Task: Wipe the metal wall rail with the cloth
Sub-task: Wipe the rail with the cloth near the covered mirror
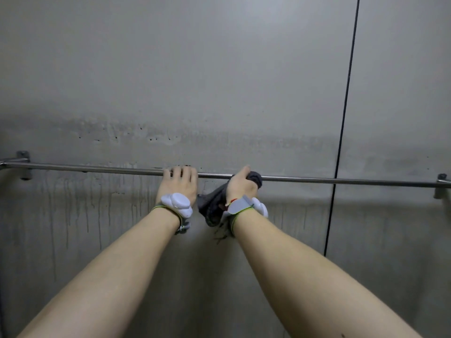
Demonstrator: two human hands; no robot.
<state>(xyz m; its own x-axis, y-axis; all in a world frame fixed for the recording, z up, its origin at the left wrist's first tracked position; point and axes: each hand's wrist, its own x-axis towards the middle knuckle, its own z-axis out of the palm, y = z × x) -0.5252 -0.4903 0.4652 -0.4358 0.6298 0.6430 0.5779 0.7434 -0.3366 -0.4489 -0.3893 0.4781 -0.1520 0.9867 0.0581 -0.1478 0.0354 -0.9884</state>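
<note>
A thin metal wall rail (341, 181) runs across the grey wall from a bracket at the left to one at the right. My left hand (179, 182) grips the rail near its middle, fingers curled over the top. Just to the right, my right hand (241, 185) presses a dark grey cloth (212, 206) around the rail. The cloth bunches over the bar under my fingers, and its loose end hangs down between my wrists. Both wrists carry white devices on bands.
The wall (219, 81) is grey panelling with a dirty band above the rail and drip streaks below it. A black vertical seam (345, 113) crosses the rail right of my hands. Rail brackets sit at the far left (24, 164) and far right (441, 186).
</note>
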